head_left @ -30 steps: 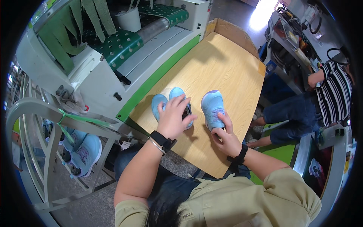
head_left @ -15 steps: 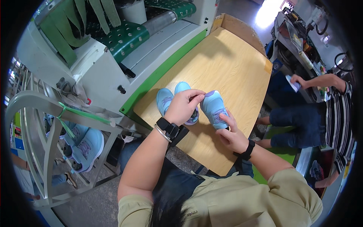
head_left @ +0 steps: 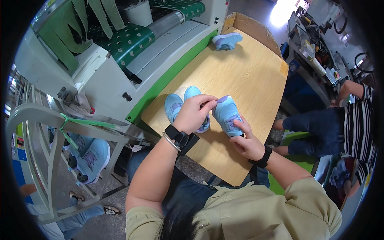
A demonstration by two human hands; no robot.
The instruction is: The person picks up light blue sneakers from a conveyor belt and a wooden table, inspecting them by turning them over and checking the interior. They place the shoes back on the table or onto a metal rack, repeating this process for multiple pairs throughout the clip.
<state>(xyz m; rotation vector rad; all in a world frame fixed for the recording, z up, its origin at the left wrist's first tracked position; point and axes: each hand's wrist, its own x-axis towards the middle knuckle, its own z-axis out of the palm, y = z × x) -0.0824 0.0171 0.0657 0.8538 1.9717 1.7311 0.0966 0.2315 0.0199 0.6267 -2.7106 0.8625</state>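
Held shoe: blue shoe (head_left: 226, 115) in R hand (head_left: 249, 145); heel end mostly hid. by fingers.
Pinch: L hand (head_left: 197, 112) fingertips at its toe; anything betw. them too small to tell.
Pair: nearer blue shoe (head_left: 192, 92), middle hid. behind L hand; other blue shoe (head_left: 172, 104), heel end hid. there too.
Rack shoes: blue shoes (head_left: 94, 157), left of L hand, pt. hid. by grey rack (head_left: 53, 110).
Bucket: white bucket (head_left: 140, 14), above & left of L hand, top cut off by upper edge.
Co-worker: striped shirt (head_left: 354, 124), right of R hand; head lost in dark rim.
Bluish item: far right of R hand (head_left: 339, 173), blurred, kind unclear.
2nd person: jeans (head_left: 86, 217), lower left of L hand; upper body mostly cut/hid.
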